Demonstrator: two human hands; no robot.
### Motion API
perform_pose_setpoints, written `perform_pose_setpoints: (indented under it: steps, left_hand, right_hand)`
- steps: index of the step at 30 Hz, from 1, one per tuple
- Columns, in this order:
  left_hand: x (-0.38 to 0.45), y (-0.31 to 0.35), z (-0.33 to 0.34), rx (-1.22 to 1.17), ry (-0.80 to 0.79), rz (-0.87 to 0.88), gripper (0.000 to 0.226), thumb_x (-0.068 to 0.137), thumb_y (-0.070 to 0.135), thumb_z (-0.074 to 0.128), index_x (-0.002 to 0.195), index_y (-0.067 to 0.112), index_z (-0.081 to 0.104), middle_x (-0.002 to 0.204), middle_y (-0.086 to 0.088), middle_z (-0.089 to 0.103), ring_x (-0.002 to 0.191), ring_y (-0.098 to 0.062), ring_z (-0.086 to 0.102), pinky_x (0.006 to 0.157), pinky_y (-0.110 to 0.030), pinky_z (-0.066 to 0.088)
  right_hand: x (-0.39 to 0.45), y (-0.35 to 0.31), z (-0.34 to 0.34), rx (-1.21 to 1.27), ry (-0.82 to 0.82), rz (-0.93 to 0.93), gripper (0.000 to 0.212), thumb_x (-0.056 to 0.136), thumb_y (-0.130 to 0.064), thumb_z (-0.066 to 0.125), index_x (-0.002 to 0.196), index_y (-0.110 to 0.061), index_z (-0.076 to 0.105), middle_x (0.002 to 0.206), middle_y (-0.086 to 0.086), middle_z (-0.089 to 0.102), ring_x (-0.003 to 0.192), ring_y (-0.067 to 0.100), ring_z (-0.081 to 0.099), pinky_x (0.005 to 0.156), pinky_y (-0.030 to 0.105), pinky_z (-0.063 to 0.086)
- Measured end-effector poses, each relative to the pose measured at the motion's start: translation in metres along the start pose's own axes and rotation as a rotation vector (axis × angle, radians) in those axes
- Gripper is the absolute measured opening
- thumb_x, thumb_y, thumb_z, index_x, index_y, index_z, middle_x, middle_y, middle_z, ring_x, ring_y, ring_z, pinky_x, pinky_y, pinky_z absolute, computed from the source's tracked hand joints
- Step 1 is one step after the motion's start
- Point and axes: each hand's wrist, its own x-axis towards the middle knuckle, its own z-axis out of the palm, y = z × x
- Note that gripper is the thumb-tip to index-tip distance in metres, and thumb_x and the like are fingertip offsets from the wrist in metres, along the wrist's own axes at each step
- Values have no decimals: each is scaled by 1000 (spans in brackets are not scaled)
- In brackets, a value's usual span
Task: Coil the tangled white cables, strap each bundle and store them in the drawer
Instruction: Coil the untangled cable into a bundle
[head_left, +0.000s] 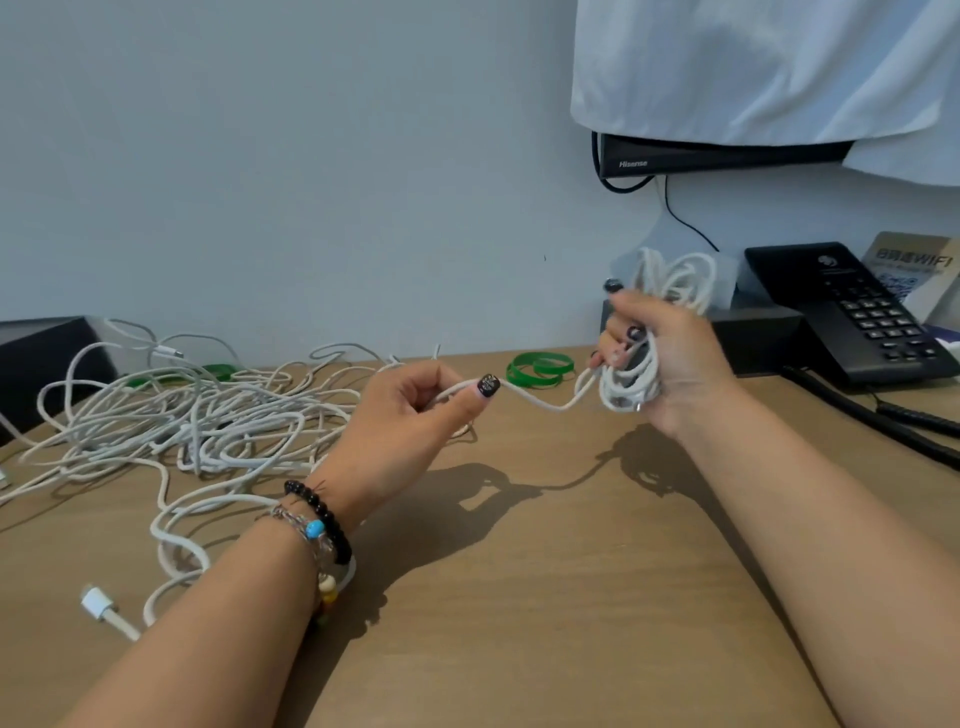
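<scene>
My right hand (670, 358) grips a coil of white cable (631, 387), its loops sticking out above and below the fist. A loose strand (545, 402) runs from that coil to my left hand (410, 415), which pinches it between thumb and fingers. Behind my left hand, a tangled pile of white cables (197, 421) spreads over the left of the wooden desk (545, 597). One white plug (96, 605) lies at the front left. Green straps (537, 370) lie near the wall between my hands, with more green straps (218, 371) behind the pile.
A black desk phone (852, 312) with its curly cord (883, 421) sits at the back right beside a WiFi card (909, 267). A black box (753, 332) stands behind my right hand, another dark box (41, 364) at far left. A cloth-covered monitor (717, 153) hangs above.
</scene>
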Motion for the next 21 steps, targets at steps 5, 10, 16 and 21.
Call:
perform_pose_setpoints:
  steps: [5, 10, 16, 21]
  left_hand:
    - [0, -1, 2, 9, 54, -50, 29, 89, 29, 68, 80, 1, 72, 47, 10, 52, 46, -1, 37, 50, -12, 30]
    - [0, -3, 5, 84, 62, -59, 21, 83, 28, 76, 73, 9, 75, 76, -16, 71, 70, -34, 62, 71, -42, 52]
    - [0, -4, 5, 74, 62, -111, 18, 85, 23, 73, 73, 9, 72, 66, -16, 66, 57, -11, 50, 58, -24, 38]
    - [3, -5, 3, -150, 80, -197, 17, 92, 15, 65, 75, 14, 64, 53, 0, 56, 44, -8, 39, 44, -16, 29]
  right_hand:
    - [-15, 20, 17, -194, -152, 81, 24, 87, -12, 67, 70, -12, 51, 45, 2, 47, 36, 14, 45, 52, 30, 45]
    - [-35, 28, 35, -514, -254, 195, 42, 54, -40, 80, 80, -10, 63, 58, 3, 63, 52, 18, 58, 57, 33, 55]
    - [-39, 19, 37, -905, -362, 159, 28, 68, -16, 86, 89, -9, 69, 71, 3, 69, 66, 14, 67, 70, 33, 62]
    - [-33, 20, 34, -1319, -310, -140, 22, 78, -13, 73, 76, -25, 55, 68, -9, 57, 53, -2, 54, 48, 12, 43]
